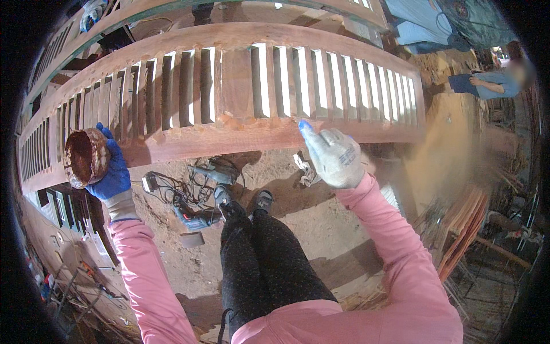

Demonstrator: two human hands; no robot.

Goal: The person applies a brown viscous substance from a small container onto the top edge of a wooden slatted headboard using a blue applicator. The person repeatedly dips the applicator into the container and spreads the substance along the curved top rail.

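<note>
My left hand [114, 172], in a blue glove, grips a small round container [85, 157] coated in reddish-brown paste, held in front of the left part of a long slatted wooden frame [240, 135]. My right hand [333, 155] wears a grey knit glove with a blue fingertip. Its forefinger points up and touches the lower rail of the frame near the middle, where paste-like filler shows along the joints. The other fingers are curled in with nothing in them.
A power drill [192, 218], another power tool [215, 172] and tangled cables lie on the dirt floor by my feet. More slatted frames [63, 206] lean at the left. Wood strips [464, 223] pile up at the right. Another person [492, 83] stands at the far right.
</note>
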